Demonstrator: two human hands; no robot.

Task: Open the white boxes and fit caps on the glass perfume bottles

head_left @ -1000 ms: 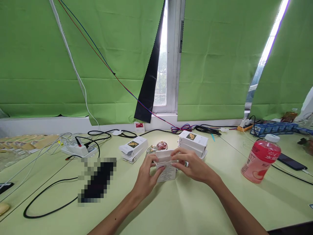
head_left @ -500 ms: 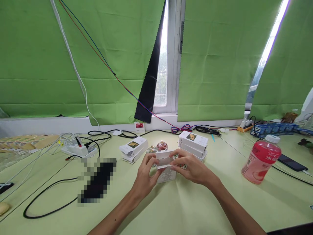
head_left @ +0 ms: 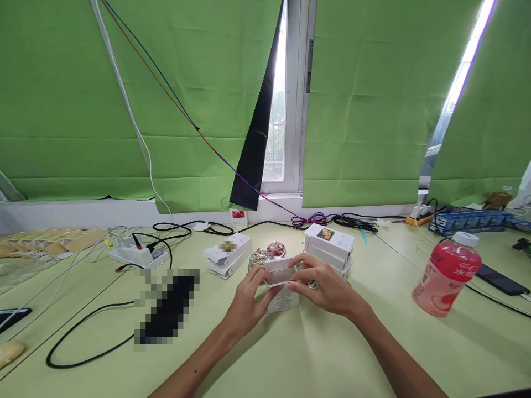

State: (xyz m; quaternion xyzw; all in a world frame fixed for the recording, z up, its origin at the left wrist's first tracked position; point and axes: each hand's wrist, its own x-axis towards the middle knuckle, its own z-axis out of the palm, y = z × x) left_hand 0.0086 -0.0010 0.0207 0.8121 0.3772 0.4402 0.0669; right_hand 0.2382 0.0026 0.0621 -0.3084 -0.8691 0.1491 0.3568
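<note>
From afar, I had the fingers of the left hand [head_left: 248, 296] and right hand [head_left: 326, 283] pinching the white box [head_left: 284, 300] at its open top, in from the far edge of the worktop [head_left: 265, 359], apparently flap work next calling for gentle pressure.

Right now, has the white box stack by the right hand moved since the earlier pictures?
No: the white box stack has gone neither left nor right against the window frame.
</note>
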